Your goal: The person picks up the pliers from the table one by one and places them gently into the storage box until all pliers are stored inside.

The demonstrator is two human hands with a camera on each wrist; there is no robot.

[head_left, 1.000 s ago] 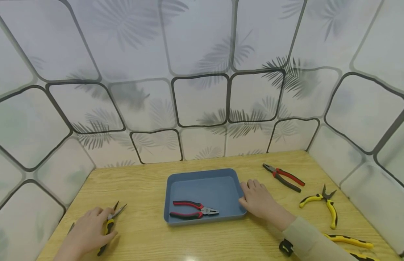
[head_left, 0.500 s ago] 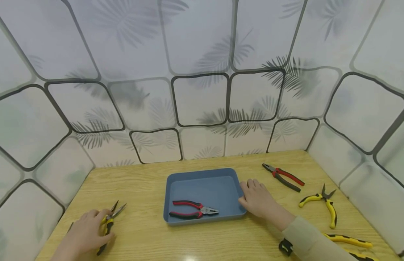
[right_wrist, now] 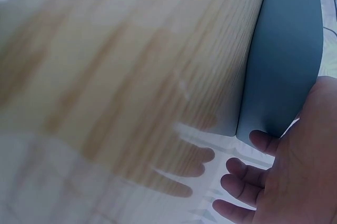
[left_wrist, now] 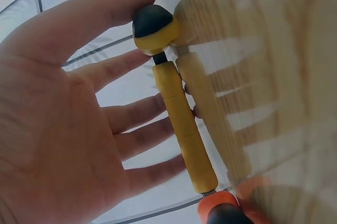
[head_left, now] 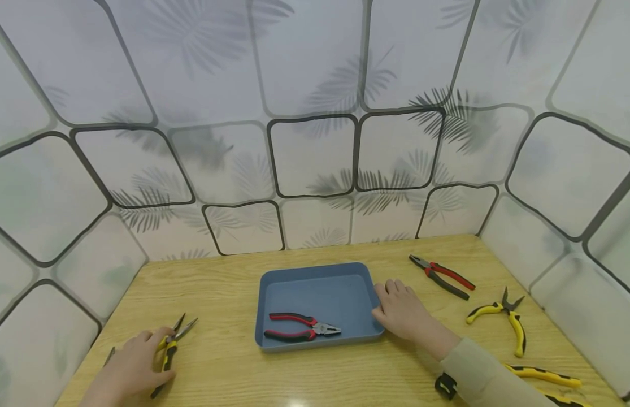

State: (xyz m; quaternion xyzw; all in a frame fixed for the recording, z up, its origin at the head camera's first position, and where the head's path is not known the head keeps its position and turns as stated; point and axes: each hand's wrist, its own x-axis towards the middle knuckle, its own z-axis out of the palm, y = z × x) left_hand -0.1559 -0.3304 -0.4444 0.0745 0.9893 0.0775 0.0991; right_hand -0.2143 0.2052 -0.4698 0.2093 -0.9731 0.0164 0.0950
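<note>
Over yellow-and-black long-nose pliers (head_left: 168,355) at the table's left is my left hand (head_left: 129,362). Its fingers extend beyond a yellow handle (left_wrist: 184,126) in the left wrist view, and the thumb reaches beside a black-and-yellow handle end (left_wrist: 154,28). A grey metal tip (head_left: 110,355) pokes out left of this hand; the rest is hidden. My right hand (head_left: 402,310) holds the right wall of a blue tray (head_left: 264,305), thumb at the rim, a fingertip (right_wrist: 263,141) against the outer side. Inside the tray lie red-and-black combination pliers (head_left: 302,328).
Red-and-black pliers (head_left: 442,276) lie at the back right. Yellow-handled pliers (head_left: 508,316) lie splayed near the right wall. More yellow-and-black handles (head_left: 543,374) show beside the right sleeve (head_left: 477,367). An orange-and-black end (left_wrist: 220,208) is low in the left wrist view. Patterned walls enclose the table.
My left hand has shifted slightly toward the near left, its thumb drawing back across the pliers' handle. The pliers, the tray and my right hand stay where they were.
</note>
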